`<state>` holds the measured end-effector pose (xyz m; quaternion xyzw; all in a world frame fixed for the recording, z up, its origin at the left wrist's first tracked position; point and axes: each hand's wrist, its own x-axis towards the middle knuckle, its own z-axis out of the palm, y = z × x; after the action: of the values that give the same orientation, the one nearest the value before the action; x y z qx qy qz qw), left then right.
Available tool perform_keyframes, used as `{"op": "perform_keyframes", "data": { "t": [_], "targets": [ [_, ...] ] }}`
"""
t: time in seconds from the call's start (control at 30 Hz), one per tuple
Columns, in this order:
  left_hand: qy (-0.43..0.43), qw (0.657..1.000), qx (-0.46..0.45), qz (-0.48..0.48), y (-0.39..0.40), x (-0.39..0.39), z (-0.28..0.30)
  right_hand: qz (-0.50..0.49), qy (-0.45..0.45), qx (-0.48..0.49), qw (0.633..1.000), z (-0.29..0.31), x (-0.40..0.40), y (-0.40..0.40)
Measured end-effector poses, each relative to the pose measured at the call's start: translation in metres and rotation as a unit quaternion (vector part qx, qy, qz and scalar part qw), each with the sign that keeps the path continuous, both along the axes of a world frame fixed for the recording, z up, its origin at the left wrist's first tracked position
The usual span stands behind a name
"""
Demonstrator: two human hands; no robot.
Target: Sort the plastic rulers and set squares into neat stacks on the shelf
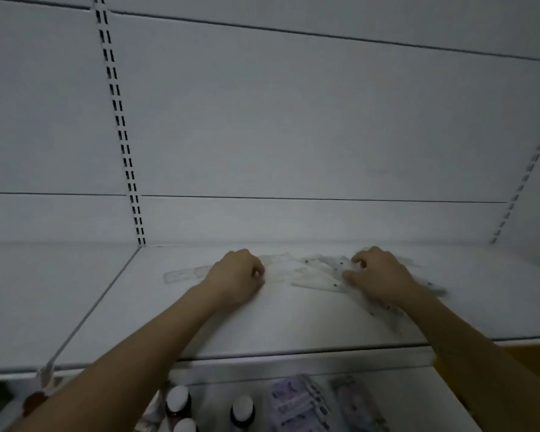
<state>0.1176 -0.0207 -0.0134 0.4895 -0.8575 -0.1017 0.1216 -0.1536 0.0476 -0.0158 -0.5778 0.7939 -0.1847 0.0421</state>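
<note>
A white shelf (293, 319) spans the lower middle of the frame beneath a pale slotted back panel (293, 120). Clear plastic rulers and set squares (312, 271) lie in a loose, overlapping heap at centre, on the shelf. The left hand (236, 277), left of centre, rests on a ruler (184, 275) with fingers curled under. The right hand (379, 275), right of centre, presses curled fingers onto the heap. Whether either hand pinches a piece is unclear. White-capped bottles (178, 400) stand at bottom centre.

No text can be read anywhere. Printed packets (296, 403) at the bottom of the frame are too blurred to read.
</note>
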Motion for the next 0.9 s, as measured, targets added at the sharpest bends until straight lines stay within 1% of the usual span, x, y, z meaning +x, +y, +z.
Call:
{"op": "perform_keyframes", "data": {
  "t": [0.17, 0.27, 0.37, 0.43, 0.57, 0.67, 0.73, 0.83, 0.9],
  "targets": [
    [-0.034, 0.994, 0.027, 0.095, 0.006, -0.015, 0.001, 0.052, -0.062, -0.028, 0.996, -0.003, -0.012, -0.011],
    [-0.06, 0.989, 0.054, 0.127, 0.008, -0.025, 0.001, 0.073, -0.095, -0.05, 0.992, -0.001, -0.017, -0.012],
    [-0.06, 0.985, 0.044, 0.154, 0.014, -0.032, 0.002, 0.078, -0.129, -0.084, 0.985, 0.003, -0.021, -0.013],
    [-0.059, 0.985, 0.043, 0.154, 0.018, -0.031, 0.003, 0.081, -0.161, -0.1, 0.979, 0.008, -0.021, -0.013],
    [-0.047, 0.983, 0.086, 0.152, 0.022, -0.022, 0.011, 0.091, -0.22, -0.111, 0.965, 0.018, -0.013, -0.012],
    [-0.035, 0.982, 0.116, 0.148, 0.031, -0.016, 0.018, 0.11, -0.306, -0.102, 0.94, 0.021, 0.004, -0.011],
    [-0.019, 0.979, 0.138, 0.148, 0.037, -0.01, 0.019, 0.139, -0.347, -0.089, 0.923, 0.022, 0.019, -0.007],
    [0.02, 0.974, 0.166, 0.153, 0.045, 0.002, 0.02, 0.181, -0.375, -0.071, 0.907, 0.022, 0.042, 0.0],
    [0.041, 0.972, 0.174, 0.151, 0.048, 0.008, 0.021, 0.182, -0.388, -0.066, 0.901, 0.022, 0.055, 0.003]
  ]
}}
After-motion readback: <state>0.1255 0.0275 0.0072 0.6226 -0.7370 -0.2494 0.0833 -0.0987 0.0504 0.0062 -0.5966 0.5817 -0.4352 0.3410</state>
